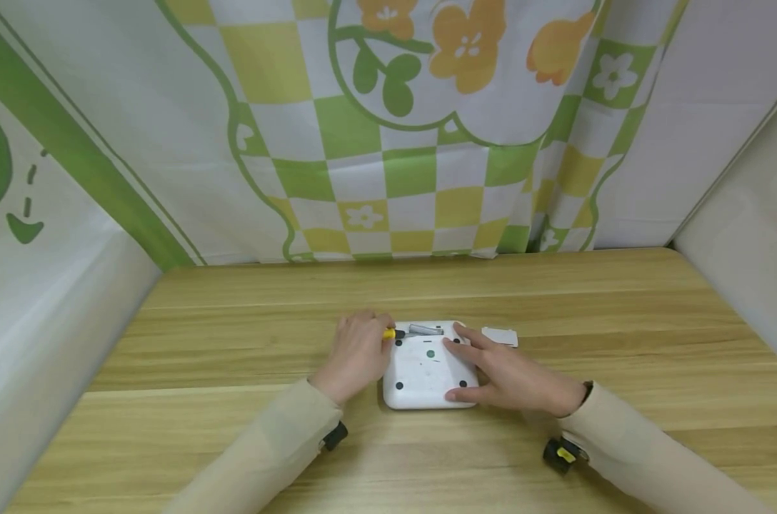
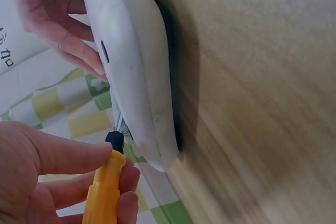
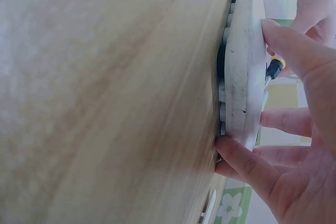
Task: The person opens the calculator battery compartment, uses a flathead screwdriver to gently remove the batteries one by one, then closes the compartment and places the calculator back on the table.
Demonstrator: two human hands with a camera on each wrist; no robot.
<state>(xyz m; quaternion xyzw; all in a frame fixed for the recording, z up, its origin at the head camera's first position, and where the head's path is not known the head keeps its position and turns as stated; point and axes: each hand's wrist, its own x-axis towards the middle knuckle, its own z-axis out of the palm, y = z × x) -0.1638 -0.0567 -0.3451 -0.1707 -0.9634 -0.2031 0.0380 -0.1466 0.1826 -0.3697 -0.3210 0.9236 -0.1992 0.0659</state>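
A white device (image 1: 420,375) with dark round feet faces up lies on the wooden table. My left hand (image 1: 359,353) pinches a screwdriver with a yellow handle (image 2: 103,192) and black collar, its shaft reaching over the device's far edge beside a silver battery (image 1: 425,330). My right hand (image 1: 507,371) holds the device at its right side, thumb on the near part and fingers toward the far corner. In the right wrist view, fingers (image 3: 247,163) wrap the edge of the device (image 3: 247,66), and grey keys show along its underside.
A small white cover (image 1: 500,336) lies on the table (image 1: 234,335) just right of the device, behind my right hand. A curtain (image 1: 356,171) with green and yellow checks hangs along the table's far edge.
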